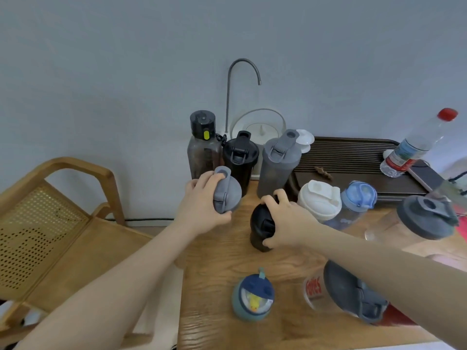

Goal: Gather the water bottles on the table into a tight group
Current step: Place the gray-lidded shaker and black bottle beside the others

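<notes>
Several water bottles stand on the wooden table (217, 324). My left hand (202, 200) grips the lid of a grey-lidded bottle (228, 195) near the table's left edge. My right hand (288, 221) holds the top of a small black bottle (260, 223) at the table's middle. Behind them, against the wall, stand a smoky dark bottle (203, 145), a black shaker (240, 157) and a tall grey shaker (278, 162). To the right are a white-lidded bottle (319, 198) and a blue-lidded bottle (356, 200). Nearer me stand a small teal bottle (254, 296) and a clear red-lettered bottle (336, 291).
A clear shaker with a grey lid (419, 218) stands at the right. A plastic bottle with a red cap (417, 145) rests on the dark slatted tea tray (353, 152). A white kettle (260, 127) and gooseneck spout (242, 72) sit by the wall. A wooden chair (50, 210) stands left of the table.
</notes>
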Motion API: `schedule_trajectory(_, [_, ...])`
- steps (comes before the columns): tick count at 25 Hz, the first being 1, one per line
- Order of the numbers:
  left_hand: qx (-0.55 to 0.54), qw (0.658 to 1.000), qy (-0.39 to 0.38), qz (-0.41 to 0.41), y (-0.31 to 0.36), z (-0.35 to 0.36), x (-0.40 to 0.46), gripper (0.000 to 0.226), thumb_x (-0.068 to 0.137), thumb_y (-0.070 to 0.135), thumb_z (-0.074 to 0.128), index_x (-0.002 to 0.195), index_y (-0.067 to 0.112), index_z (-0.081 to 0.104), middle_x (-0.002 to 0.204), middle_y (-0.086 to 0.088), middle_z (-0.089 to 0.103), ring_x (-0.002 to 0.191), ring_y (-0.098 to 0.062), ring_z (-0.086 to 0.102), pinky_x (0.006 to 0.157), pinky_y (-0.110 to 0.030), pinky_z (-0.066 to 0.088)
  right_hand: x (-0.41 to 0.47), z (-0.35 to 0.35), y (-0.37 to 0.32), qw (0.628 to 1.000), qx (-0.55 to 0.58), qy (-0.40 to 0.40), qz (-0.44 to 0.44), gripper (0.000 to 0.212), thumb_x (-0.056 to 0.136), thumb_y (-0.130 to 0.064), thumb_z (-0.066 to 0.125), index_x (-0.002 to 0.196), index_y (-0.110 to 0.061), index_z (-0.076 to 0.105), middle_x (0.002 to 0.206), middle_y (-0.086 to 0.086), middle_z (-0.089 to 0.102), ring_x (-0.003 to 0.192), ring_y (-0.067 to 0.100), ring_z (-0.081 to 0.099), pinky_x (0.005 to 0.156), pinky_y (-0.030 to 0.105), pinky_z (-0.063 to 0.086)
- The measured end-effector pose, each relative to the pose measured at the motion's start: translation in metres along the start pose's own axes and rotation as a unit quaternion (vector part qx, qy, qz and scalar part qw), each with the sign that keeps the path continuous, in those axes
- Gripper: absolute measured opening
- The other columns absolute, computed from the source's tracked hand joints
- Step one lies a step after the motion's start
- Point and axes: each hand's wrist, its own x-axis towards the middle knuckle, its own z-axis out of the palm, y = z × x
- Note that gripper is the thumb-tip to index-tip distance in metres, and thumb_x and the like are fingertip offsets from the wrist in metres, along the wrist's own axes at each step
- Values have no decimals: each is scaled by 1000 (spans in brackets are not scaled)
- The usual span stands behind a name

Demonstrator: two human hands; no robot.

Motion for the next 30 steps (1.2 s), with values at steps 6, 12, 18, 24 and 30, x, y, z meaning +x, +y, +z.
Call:
schedule_trajectory(6, [4, 1000, 13, -20, -38, -25, 13, 75, 70, 30, 72, 134, 23, 33, 144, -1, 32, 127, -31, 26, 100, -37, 32, 54, -2, -40, 997, 42, 64, 0, 78, 69, -34, 73, 131, -29, 26, 151, 11, 4, 119, 41, 41, 84, 47, 51])
schedule_trajectory(12, [-2, 1000, 6, -4, -54, -22, 39, 76, 72, 37, 69, 136, 21, 31, 142, -3, 33, 125, -32, 31, 97, -30, 27, 69, 3, -49, 994, 9, 102, 26, 75, 77, -30, 72, 136, -28, 26, 154, 11, -1, 132, 40, 29, 88, 49, 52])
schedule_trajectory(18, [31, 999, 5, 16, -54, -26, 42, 77, 71, 41, 69, 135, 20, 32, 138, -5, 35, 120, -34, 33, 90, -36, 37, 59, 12, -49, 985, -57, 161, -15, 68, 73, -20, 75, 133, -17, 41, 147, 22, 31, 128, 45, 39, 89, 53, 48])
schedule_trajectory(24, [36, 999, 17, -10, -44, -22, 43, 77, 71, 50, 67, 133, 21, 31, 136, -8, 34, 117, -36, 35, 83, -39, 42, 53, 16, -53, 982, -60, 175, 23, 69, 79, -18, 69, 139, -18, 34, 154, 17, 20, 134, 42, 32, 96, 53, 44])
schedule_trajectory(30, [90, 995, 34, 17, -49, -16, 41, 89, 68, 58, 65, 139, 23, 24, 144, -14, 31, 129, -41, 31, 105, -52, 27, 34, 16, -60, 978, 20, 186, 94, 83, 79, -28, 69, 145, -19, 19, 157, 14, 7, 128, 36, 39, 96, 47, 44])
